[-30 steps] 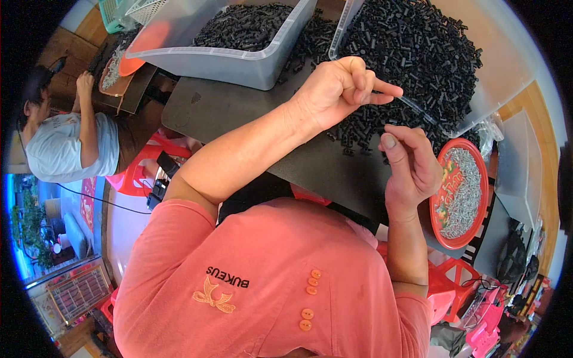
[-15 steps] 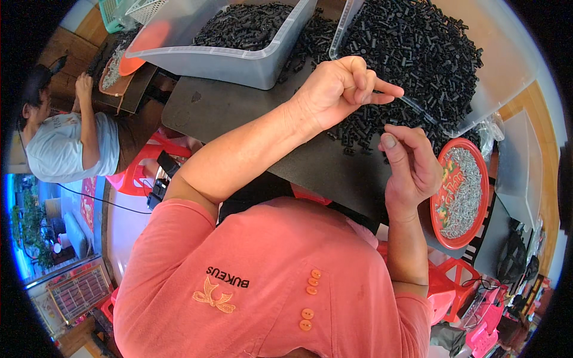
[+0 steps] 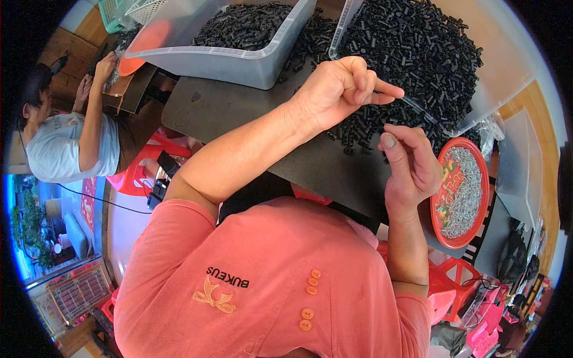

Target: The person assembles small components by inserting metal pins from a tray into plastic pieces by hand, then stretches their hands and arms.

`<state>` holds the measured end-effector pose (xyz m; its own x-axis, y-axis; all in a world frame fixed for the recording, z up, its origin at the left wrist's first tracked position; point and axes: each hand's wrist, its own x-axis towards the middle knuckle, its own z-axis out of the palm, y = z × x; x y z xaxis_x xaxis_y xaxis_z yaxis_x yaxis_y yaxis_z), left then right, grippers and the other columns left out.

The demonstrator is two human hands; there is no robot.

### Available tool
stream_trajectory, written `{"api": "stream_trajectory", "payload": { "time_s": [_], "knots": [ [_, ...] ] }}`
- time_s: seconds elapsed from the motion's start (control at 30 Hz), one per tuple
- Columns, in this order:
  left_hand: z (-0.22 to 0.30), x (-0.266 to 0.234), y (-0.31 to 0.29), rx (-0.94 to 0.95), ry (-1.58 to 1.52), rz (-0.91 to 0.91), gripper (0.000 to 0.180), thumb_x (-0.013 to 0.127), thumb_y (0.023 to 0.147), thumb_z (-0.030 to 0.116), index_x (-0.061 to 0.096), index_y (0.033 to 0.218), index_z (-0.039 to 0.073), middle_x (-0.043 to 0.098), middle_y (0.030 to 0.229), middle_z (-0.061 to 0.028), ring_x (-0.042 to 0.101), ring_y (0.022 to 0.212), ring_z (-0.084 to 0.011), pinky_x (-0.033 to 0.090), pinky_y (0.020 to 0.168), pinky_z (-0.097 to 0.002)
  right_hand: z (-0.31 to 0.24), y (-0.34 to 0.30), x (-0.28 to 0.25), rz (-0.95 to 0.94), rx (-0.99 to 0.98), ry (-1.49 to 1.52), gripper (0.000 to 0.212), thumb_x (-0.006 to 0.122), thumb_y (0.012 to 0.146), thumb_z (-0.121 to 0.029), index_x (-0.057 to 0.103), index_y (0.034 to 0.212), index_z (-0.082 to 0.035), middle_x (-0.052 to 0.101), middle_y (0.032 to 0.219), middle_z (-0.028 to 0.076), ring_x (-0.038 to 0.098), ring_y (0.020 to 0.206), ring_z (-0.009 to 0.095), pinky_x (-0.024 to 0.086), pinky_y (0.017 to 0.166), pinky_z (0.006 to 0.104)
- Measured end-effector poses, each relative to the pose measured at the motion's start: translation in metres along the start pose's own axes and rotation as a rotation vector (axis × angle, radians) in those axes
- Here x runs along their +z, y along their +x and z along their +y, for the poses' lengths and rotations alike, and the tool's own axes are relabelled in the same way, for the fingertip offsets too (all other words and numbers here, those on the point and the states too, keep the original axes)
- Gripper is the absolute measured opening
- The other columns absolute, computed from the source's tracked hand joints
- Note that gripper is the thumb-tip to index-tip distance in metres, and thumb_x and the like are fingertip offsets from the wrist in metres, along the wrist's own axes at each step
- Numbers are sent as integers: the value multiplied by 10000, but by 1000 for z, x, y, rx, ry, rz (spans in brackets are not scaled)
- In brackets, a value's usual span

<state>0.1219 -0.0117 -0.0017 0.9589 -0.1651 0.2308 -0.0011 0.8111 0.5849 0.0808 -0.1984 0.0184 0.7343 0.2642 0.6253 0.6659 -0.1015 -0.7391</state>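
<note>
My left hand [image 3: 347, 89] reaches over the dark table, its fingers drawn together and a fingertip pointing at the rim of a clear plastic tub [image 3: 513, 71]. Small black plastic parts [image 3: 412, 65] are heaped inside that tub, and more lie loose beside it. Just right of and below the left hand, my right hand [image 3: 413, 164] is closed, thumb close to the curled fingers. Whatever either hand pinches is too small or hidden to make out. Close by the right hand stands a red round tray [image 3: 438, 222] of small silvery metal pieces [image 3: 464, 191].
A second clear tub [image 3: 221, 64] of black parts stands on the dark table [image 3: 209, 110] at upper left. Further left a co-worker [image 3: 71, 146] sits at another table, near an orange tray [image 3: 130, 65]. Red plastic stools [image 3: 444, 289] are at lower right.
My two hands stay almost where they were. The co-worker's raised hand has moved toward the orange tray, and that person's other hand now shows.
</note>
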Motion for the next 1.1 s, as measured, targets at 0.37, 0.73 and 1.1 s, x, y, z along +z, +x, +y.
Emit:
{"api": "stream_trajectory", "payload": {
  "time_s": [0.37,0.73,1.1],
  "knots": [
    [1,6,-3,-20,7,36,148,449,603,-89,509,623,44,505,587,-112,660,805,-369,520,885,-519,1,0,-2,2,8,8,118,725,839,-9,704,955,-5,645,761,57,565,624,106,436,573,219],
    [3,7,-7,-64,37,-2,112,480,633,-27,506,646,81,432,574,-67,451,587,-229,531,867,-523,1,-1,0,-2,15,4,117,725,837,-5,698,951,-14,624,747,44,528,607,95,413,557,219],
    [2,6,-7,-66,27,-1,117,490,656,-33,510,652,81,438,573,-67,458,579,-227,545,842,-490,0,-1,1,-8,13,-2,110,728,839,-13,696,944,-12,622,745,46,526,606,100,408,554,223]
  ]
}}
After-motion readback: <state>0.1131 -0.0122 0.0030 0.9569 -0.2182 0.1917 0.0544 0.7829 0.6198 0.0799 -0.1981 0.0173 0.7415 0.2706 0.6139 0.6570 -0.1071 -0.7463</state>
